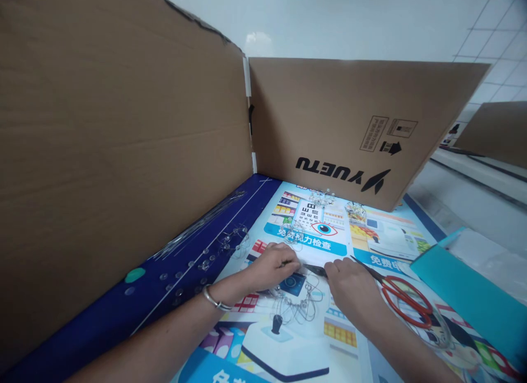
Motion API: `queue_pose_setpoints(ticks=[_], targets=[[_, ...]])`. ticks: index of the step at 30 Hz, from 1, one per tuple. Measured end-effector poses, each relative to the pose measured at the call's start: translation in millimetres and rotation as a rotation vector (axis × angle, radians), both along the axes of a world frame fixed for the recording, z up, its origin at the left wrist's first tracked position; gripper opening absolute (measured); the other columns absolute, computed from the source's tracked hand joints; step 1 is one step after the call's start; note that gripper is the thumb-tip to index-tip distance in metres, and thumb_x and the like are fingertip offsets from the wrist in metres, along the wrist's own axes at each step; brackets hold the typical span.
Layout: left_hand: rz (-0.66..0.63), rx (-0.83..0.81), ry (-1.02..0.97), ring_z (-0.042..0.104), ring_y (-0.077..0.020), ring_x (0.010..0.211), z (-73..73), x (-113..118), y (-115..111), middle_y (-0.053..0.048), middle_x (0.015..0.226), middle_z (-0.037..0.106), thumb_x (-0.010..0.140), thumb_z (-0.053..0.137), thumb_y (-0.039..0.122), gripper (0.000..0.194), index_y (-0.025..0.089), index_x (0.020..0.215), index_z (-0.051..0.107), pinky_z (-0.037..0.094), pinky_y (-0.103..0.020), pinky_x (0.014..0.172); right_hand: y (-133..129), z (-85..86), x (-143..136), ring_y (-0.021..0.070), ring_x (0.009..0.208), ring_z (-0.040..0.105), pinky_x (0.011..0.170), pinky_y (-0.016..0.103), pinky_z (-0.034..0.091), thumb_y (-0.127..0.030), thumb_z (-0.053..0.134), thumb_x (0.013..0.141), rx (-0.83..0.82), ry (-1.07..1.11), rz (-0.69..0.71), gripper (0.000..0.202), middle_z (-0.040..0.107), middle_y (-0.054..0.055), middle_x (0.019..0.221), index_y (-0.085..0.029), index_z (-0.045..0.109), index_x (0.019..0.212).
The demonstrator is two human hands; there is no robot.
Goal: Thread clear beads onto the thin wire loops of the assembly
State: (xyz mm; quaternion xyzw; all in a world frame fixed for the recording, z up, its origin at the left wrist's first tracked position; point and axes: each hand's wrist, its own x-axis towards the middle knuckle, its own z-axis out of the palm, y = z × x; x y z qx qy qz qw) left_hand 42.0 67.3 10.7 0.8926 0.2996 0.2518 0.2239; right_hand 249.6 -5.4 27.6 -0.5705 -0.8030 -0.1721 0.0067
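Note:
My left hand (280, 265) is closed, fingers pinched on a thin wire at the upper end of a looped piece of wire and clear beads (302, 306). That piece lies below it on the printed sheet. Facing it, my right hand (349, 287) is wrapped round pliers, whose dark narrow jaws (315, 269) point toward my left fingertips. Their handles are hidden in my palm. Just right of that hand lie red-handled scissors (407, 300), blades pointing up and left.
Tall cardboard panels stand at the left (123, 125) and back (329, 114). Loose clear beads (179, 275), straight wires (197, 224) and a green disc (135, 275) lie on the blue strip. More beaded wire clusters (323, 198) sit toward the back. A turquoise folder (469, 295) lies right.

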Motion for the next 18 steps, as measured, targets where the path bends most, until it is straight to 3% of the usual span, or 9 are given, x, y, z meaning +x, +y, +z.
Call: queue_pose_setpoints(ticks=[8, 18], targets=[[0.010, 0.010, -0.004, 0.050, -0.0148, 0.079, -5.9, -0.6, 2.8, 0.000, 0.074, 0.059, 0.087, 0.042, 0.025, 0.021, 0.018, 0.074, 0.057, 0.036, -0.028, 0.077, 0.2, -3.5, -0.9, 0.0187, 0.070, 0.047, 0.059, 0.030, 0.024, -0.006, 0.048, 0.076, 0.005, -0.019, 0.010, 0.014, 0.056, 0.004, 0.070, -0.019, 0.054, 0.076], [0.016, 0.067, 0.004, 0.048, -0.0143, 0.074, -1.0, 1.0, -1.8, 0.001, 0.068, 0.055, 0.089, 0.041, 0.026, 0.024, 0.017, 0.068, 0.051, 0.036, -0.028, 0.075, -0.2, -4.1, -4.1, 0.0194, 0.070, 0.046, 0.061, 0.031, 0.024, -0.006, 0.049, 0.075, 0.083, -0.067, 0.073, 0.014, 0.054, 0.004, 0.070, -0.018, 0.053, 0.079]])
